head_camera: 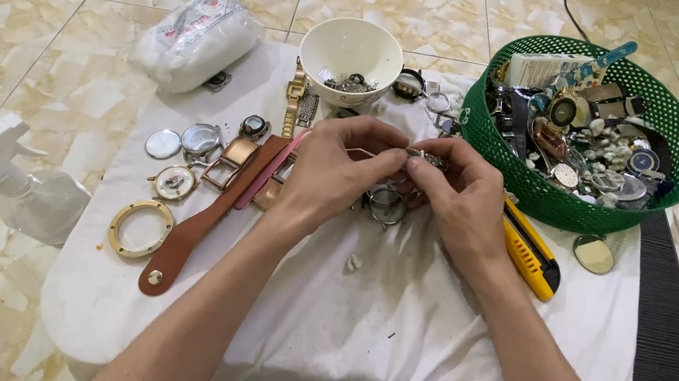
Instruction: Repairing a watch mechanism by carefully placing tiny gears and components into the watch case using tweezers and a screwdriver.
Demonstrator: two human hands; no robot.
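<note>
My left hand (332, 171) and my right hand (459, 198) meet over the middle of a white cloth (391, 321), both pinching a small silver watch part (425, 156) between their fingertips. Just below the hands lies a round metal watch case (385, 205) on the cloth. A brown leather strap (198, 226) and a pink strap (268, 171) lie to the left of my left hand. A yellow utility knife (530, 252) rests beside my right wrist.
A green mesh basket (543, 194) full of watch parts stands at the back right. A white bowl (352, 49) sits at the back centre, a white plastic packet (197, 35) back left. Watch glasses, dials and a gold ring (139, 228) lie left; a spray bottle (15, 184) stands off the cloth.
</note>
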